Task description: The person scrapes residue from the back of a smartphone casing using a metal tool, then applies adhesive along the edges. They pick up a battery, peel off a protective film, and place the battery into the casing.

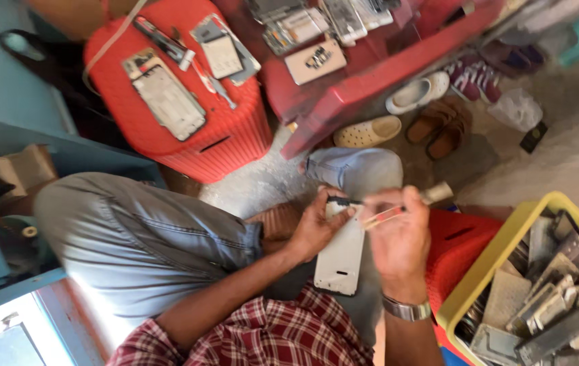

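My left hand (316,227) grips the upper left side of a white phone frame (341,261) held over my lap. A thin tool with an orange-and-pale handle (383,217) is pinched in my right hand (401,237), its tip resting at the frame's top edge. The right wrist wears a metal watch (406,310). Both forearms come from a red plaid shirt. The tool's working end is blurred.
A red stool (188,102) ahead carries a stripped phone body (166,95), tools and another panel. A red table (344,61) holds more phone parts. A yellow crate (500,257) of scrap phone pieces stands at right. Shoes (425,108) lie on the floor.
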